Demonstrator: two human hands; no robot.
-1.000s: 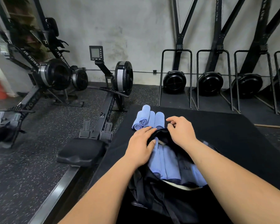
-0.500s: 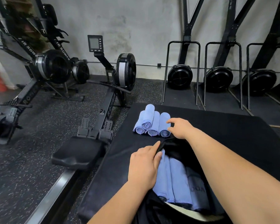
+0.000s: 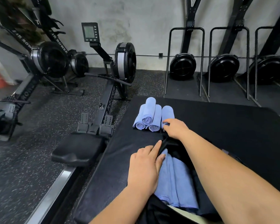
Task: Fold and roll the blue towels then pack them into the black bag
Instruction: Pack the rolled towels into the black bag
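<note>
An open black bag (image 3: 173, 147) lies on a black mat (image 3: 229, 126) in front of me, with several blue towels (image 3: 176, 180) lying side by side inside it. My left hand (image 3: 144, 167) pinches the bag's left rim, and its thumb rests against the nearest packed towel. Beyond the bag, three rolled blue towels (image 3: 148, 116) are stacked in a small pile, with a fourth roll (image 3: 167, 112) beside them on the right. My right hand (image 3: 176, 128) reaches over the bag, and its fingers curl over the near end of that fourth roll.
A rowing machine (image 3: 115, 78) stands on the speckled floor left of the mat, its seat (image 3: 78, 147) close to the mat's edge. More rowers (image 3: 47, 60) are at the far left. Upright stored machines with black flywheels (image 3: 183, 66) line the back wall.
My right hand has left the bag's opening and moved forward onto the rightmost rolled towel. My left hand has slid back along the bag's rim. The view has moved closer and lower.
</note>
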